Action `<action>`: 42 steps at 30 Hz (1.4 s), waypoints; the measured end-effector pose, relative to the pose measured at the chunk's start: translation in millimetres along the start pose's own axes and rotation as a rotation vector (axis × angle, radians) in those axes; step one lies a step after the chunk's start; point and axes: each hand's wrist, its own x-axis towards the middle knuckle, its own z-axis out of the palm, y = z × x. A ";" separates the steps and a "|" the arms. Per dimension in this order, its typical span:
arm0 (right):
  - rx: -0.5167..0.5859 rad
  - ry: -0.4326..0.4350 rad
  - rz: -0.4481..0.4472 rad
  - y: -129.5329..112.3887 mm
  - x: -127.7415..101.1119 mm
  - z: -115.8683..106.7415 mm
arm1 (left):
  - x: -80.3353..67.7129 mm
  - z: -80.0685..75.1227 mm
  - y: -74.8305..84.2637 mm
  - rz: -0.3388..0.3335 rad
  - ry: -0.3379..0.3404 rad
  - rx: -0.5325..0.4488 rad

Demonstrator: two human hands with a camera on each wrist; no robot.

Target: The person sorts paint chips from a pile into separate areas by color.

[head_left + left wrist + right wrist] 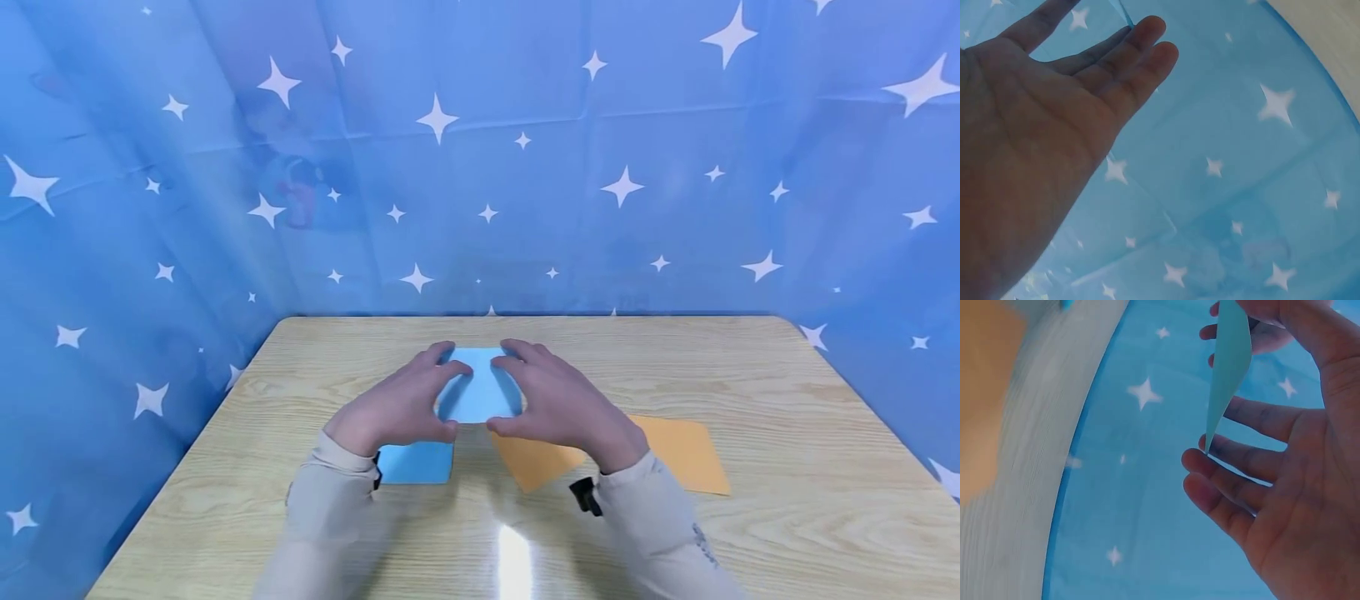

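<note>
Pale blue paper (478, 392) is held up between both hands above the wooden tabletop (787, 400), just beyond the orange sheet (678, 454). The left hand (397, 404) takes its left edge, thumb below and fingers curled over the top; the right hand (558, 400) takes the right edge the same way, so each grip is grasping the paper. In the right wrist view the paper (1227, 369) shows edge-on and bowed, its lower corner touching the fingertips (1200, 459). A second blue sheet (415, 462) lies flat just left of the orange sheet, partly under the left sleeve (330, 500). Star-printed blue cloth (525, 167) stands behind.
</note>
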 end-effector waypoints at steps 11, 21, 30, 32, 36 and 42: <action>0.030 -0.058 0.042 -43.7 43.1 32.8 | -36.5 -22.1 -39.7 -0.086 -0.012 0.016; -0.086 -0.158 0.080 -52.4 54.5 70.8 | -41.7 4.7 -66.5 -0.140 -0.071 -0.016; -0.155 -0.277 0.134 -53.6 54.9 94.5 | -34.3 28.6 -73.5 -0.161 -0.133 -0.015; -0.156 -0.302 0.152 -54.1 53.9 97.7 | -33.5 31.7 -73.3 -0.146 -0.138 -0.002; -0.138 -0.333 0.171 -56.5 52.1 100.2 | -32.1 35.5 -73.6 -0.139 -0.147 0.025; -0.178 -0.350 0.181 -58.5 52.9 102.9 | -30.4 39.0 -73.6 -0.157 -0.146 0.054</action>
